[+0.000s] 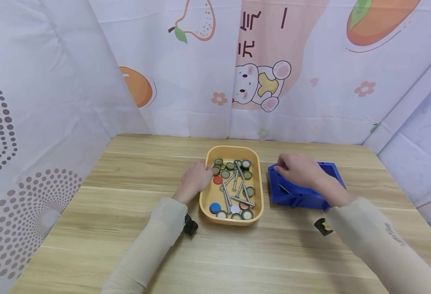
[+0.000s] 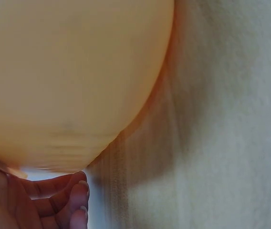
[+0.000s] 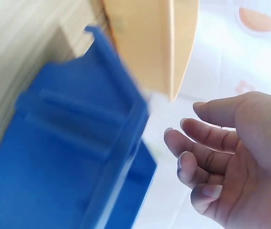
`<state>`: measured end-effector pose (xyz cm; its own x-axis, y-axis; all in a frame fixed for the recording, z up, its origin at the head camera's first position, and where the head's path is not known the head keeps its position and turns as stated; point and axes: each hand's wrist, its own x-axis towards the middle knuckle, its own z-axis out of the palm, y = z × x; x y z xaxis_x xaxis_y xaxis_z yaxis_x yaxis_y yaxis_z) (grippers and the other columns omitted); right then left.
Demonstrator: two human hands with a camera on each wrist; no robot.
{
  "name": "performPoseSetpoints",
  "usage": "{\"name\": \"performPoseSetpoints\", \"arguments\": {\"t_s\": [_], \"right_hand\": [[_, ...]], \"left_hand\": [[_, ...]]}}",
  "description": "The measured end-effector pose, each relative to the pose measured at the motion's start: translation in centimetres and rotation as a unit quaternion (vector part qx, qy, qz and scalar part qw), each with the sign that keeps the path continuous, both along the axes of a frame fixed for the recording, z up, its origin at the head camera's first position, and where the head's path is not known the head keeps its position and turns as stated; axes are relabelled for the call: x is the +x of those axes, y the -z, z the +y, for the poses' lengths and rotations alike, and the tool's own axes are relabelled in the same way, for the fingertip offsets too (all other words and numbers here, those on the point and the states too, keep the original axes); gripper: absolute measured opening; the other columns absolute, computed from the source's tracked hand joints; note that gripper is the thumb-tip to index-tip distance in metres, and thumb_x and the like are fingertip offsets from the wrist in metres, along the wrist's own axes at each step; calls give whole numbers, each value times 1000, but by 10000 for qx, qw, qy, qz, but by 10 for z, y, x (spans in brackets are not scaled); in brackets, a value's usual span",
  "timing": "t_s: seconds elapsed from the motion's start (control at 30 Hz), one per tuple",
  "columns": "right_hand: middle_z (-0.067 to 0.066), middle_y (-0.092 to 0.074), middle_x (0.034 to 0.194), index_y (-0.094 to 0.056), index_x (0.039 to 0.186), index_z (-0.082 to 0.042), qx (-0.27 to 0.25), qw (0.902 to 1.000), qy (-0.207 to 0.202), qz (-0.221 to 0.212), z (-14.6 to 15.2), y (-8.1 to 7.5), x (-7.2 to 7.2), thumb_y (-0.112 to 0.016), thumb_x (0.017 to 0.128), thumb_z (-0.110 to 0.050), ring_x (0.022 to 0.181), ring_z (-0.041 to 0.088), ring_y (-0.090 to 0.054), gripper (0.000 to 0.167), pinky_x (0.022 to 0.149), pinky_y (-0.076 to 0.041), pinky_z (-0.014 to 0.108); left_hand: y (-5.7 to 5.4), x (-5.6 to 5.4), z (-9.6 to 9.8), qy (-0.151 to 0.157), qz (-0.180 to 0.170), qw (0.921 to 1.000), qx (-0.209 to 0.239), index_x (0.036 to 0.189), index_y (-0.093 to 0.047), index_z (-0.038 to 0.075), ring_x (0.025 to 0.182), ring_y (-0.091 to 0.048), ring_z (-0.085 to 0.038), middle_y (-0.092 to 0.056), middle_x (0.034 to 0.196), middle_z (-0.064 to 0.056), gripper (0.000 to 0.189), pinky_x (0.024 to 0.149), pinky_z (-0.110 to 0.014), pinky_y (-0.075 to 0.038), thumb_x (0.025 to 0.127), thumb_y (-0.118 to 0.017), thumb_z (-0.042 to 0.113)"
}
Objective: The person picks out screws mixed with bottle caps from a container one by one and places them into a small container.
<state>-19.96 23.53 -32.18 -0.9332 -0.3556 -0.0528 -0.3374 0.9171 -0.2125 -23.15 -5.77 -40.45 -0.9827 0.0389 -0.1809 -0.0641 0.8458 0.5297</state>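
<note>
On the wood-look table (image 1: 138,163), near its middle, sat the yellow tray (image 1: 231,221), holding loose screws (image 1: 242,201) and bottle caps (image 1: 225,174). Left hand (image 1: 197,177) gripped the tray's left rim, thumb over the edge, fingers curled outside against the wall. Blue cap (image 1: 215,208) lay in the near left corner, red cap (image 1: 217,180) farther up by the left wall; most screws lay crisscrossed right of middle, some over caps. Blue bin (image 1: 300,201) stood just right of the tray, apart from it, with a thin metal piece (image 1: 284,188) inside. Right hand (image 1: 301,168) hung above the bin, grip released, fingers loosely bent and apart from the thumb in the right wrist view. Both arms wore pale sleeves (image 1: 145,249), a dark device (image 1: 191,225) at the left wrist. Printed curtain (image 1: 186,118) hung behind the table.
</note>
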Motion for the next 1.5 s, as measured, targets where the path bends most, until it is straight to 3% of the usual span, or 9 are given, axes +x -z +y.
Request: {"name": "performPoseSetpoints", "arguments": {"t_s": [0.23, 0.5, 0.77, 1.17, 1.33, 1.5], "right_hand": [[4, -69, 77, -64, 97, -6, -48, 9988, -274, 402, -35, 0, 2, -61, 96, -29, 61, 13, -56, 23, 57, -46, 33], [0, -60, 66, -63, 100, -6, 69, 9991, -310, 296, -70, 17, 1, -62, 95, -34, 53, 14, -49, 29, 48, -36, 27], [1, -64, 75, -62, 95, -8, 361, 9982, -442, 200, -94, 41, 4, -65, 92, -39, 62, 16, -56, 31, 50, -42, 30], [0, -57, 66, -56, 77, -14, 478, 9977, -465, 141, -125, 63, 13, -64, 93, -41, 61, 17, -56, 32, 52, -45, 34], [7, -65, 81, -60, 82, -11, 667, 9969, -393, 114, -134, 72, 16, -65, 93, -42, 73, 24, -64, 33, 57, -53, 40], [13, -64, 92, -62, 92, -5, 620, 9977, -283, 61, -139, 78, 19, -63, 94, -31, 78, 28, -64, 26, 59, -55, 44]], "left_hand": [[0, -1, 0, -10, 39, 10000, 32, 108, -62, 7, 64, -56, -21, -59, 77, -6, 36, 55, -32, -40, 100, -38, 33], [-1, 0, 0, -11, 21, 10000, 62, 106, -62, 7, 65, -56, -22, -59, 77, -7, 36, 55, -32, -40, 101, -38, 34], [1, -1, 0, -15, -1, 9999, 103, 107, -62, 7, 64, -57, -21, -58, 76, -6, 36, 53, -31, -41, 101, -38, 33], [1, 0, -2, 7, -22, 9999, 134, 101, -61, 9, 64, -55, -20, -58, 76, -5, 34, 54, -31, -41, 100, -39, 34], [1, 0, -1, 16, -15, 9998, 181, 101, -61, 9, 62, -56, -20, -59, 75, -6, 34, 53, -31, -42, 100, -39, 34], [1, 0, -1, 26, 7, 9998, 176, 100, -61, 9, 62, -56, -20, -59, 76, -6, 34, 53, -31, -42, 100, -38, 34]]}}
